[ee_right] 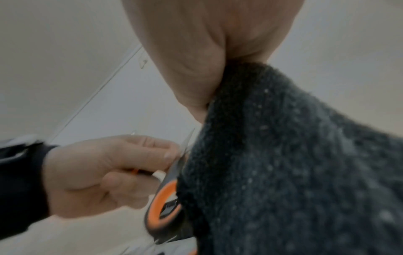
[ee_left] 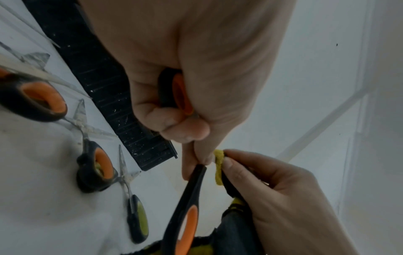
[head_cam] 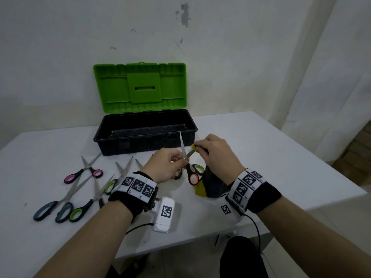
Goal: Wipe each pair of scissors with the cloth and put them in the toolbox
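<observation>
My left hand [head_cam: 177, 159] grips a pair of orange-handled scissors [head_cam: 193, 177] above the table, in front of the toolbox. Their blades are spread: one blade [head_cam: 181, 143] points up, the other runs right into the cloth. My right hand [head_cam: 198, 147] pinches the yellow and dark grey cloth [head_cam: 212, 185] around that blade, and the rest of the cloth hangs down to the table. In the left wrist view my left hand's fingers [ee_left: 165, 120] curl round one orange handle [ee_left: 181, 93]. The right wrist view is mostly filled by the cloth [ee_right: 294, 172].
The toolbox [head_cam: 112, 135] stands open at the back, black base and green lid [head_cam: 140, 87] upright. Several more scissors lie left of my hands, among them a pink-handled pair [head_cam: 83, 171] and a green-handled pair [head_cam: 80, 211]. The table's edge [head_cam: 331, 203] runs close on the right.
</observation>
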A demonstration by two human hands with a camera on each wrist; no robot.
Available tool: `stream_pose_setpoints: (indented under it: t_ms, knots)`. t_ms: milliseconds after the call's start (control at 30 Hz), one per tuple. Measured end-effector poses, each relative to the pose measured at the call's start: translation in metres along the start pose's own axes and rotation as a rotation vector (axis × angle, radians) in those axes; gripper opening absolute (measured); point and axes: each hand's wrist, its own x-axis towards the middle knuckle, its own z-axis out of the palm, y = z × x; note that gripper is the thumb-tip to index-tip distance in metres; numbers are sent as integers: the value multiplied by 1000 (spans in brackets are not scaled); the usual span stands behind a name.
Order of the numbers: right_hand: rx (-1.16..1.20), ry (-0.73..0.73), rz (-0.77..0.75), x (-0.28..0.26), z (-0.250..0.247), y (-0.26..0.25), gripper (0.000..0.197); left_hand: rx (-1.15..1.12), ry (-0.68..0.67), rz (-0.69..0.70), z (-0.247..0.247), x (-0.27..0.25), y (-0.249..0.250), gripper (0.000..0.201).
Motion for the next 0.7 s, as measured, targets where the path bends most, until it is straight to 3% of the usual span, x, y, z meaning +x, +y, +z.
stream_pose_setpoints:
  t_ms: [100, 300, 500, 633, 700]
  knots:
    - [-4, 55, 50, 5, -8, 5, 19, -2, -14, -38, 0, 0, -2, 16]
    - [104, -27, -184, -11, 1, -12, 10, -298, -36, -86, -2, -5, 7, 28]
    - [128, 228, -77, 3, -14, 9, 5, -360, -80, -95, -4, -14, 17, 22]
    - [145, 69, -229, -13, -4, -6, 9, -333, -76, -77, -4, -12, 17, 18]
    - [140, 59, -210, -12, -1, 0, 10, -319, -77, -81, -4, -12, 15, 17]
